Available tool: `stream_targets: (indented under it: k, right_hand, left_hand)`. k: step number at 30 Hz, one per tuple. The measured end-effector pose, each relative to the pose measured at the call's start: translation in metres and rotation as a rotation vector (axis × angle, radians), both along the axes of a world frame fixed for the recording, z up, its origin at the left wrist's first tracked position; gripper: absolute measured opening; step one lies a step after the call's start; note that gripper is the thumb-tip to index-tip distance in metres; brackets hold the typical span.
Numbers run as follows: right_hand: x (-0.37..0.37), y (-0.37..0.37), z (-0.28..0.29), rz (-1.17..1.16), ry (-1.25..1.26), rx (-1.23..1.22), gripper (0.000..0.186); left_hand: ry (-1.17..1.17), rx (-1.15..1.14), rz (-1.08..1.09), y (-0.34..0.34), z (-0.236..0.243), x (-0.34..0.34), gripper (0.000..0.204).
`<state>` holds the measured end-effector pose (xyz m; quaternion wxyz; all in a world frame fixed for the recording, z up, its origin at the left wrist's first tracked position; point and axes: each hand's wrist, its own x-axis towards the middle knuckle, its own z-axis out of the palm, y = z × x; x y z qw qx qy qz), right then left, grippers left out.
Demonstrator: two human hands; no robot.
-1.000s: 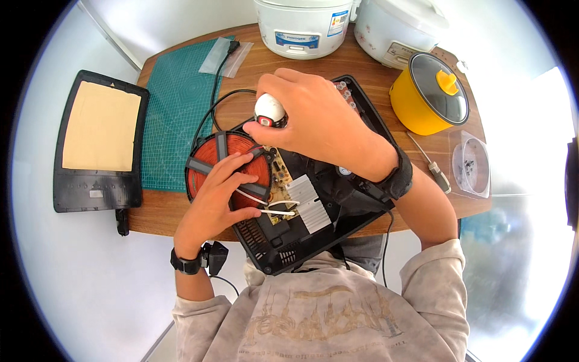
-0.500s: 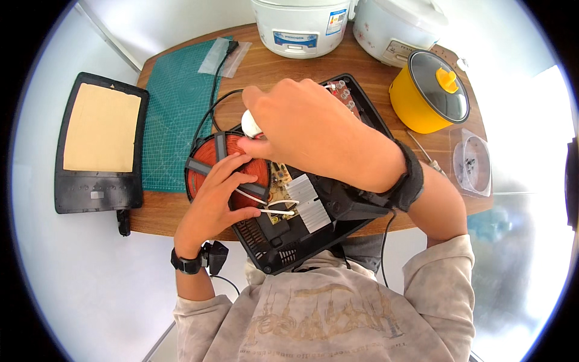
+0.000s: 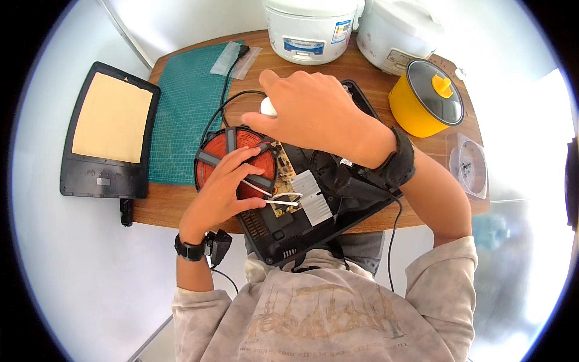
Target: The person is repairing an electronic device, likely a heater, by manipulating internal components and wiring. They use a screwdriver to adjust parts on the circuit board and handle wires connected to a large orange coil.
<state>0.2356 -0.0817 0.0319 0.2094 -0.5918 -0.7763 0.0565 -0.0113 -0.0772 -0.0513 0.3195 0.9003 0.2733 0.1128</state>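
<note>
An opened induction cooker's black housing (image 3: 278,234) lies tilted at the table's near edge, overhanging it toward me. Its round copper coil (image 3: 212,152) with dark bars sits over the left side. My left hand (image 3: 226,184) rests on the coil with fingers spread, the thumb near white-sleeved wires (image 3: 282,203). Above the coil's upper right, my right hand (image 3: 316,111) is closed around a white rounded thing (image 3: 268,107), mostly hidden by the palm. Between the hands and the near edge show a circuit board (image 3: 283,161) and a ribbed silver heat sink (image 3: 312,199).
A green cutting mat (image 3: 181,120) bears a plastic bag (image 3: 246,63) and a plug cord. The black-framed panel (image 3: 108,120) stands left. Behind are two white rice cookers (image 3: 310,30), (image 3: 395,33); rightward, a yellow pot (image 3: 416,102) and a clear box (image 3: 469,168) of small dark parts.
My right hand has lifted up and away from the coil, leaving a gap to my left hand. The left fingers stay on the coil. The whole view has shifted slightly.
</note>
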Motion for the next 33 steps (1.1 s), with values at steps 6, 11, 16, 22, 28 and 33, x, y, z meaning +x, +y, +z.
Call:
stream_targets:
  k: [6,11,16,22,28,33]
  right_hand:
    - [0.012,0.011,-0.024,0.214,0.139,0.349,0.041]
    - [-0.003,-0.007,-0.007,0.073,-0.036,0.208,0.034]
    - [-0.008,-0.005,-0.008,0.038,-0.148,0.217,0.031]
    - [-0.006,-0.006,-0.021,0.131,-0.039,0.385,0.032]
    - [-0.017,-0.018,0.009,0.099,-0.108,0.064,0.036]
    - [-0.010,-0.004,-0.027,0.185,0.053,0.394,0.046]
  left_hand:
    - [-0.010,0.006,-0.012,0.000,-0.002,-0.001,0.062]
    - [0.002,0.011,-0.007,-0.002,0.000,-0.002,0.061]
    - [0.041,0.051,-0.014,-0.004,0.004,-0.001,0.057]
    - [0.079,0.273,-0.031,-0.036,0.019,0.010,0.047]
    - [0.251,0.260,-0.053,-0.086,0.016,0.013,0.032]
    - [0.374,0.344,-0.052,-0.088,0.005,0.021,0.038]
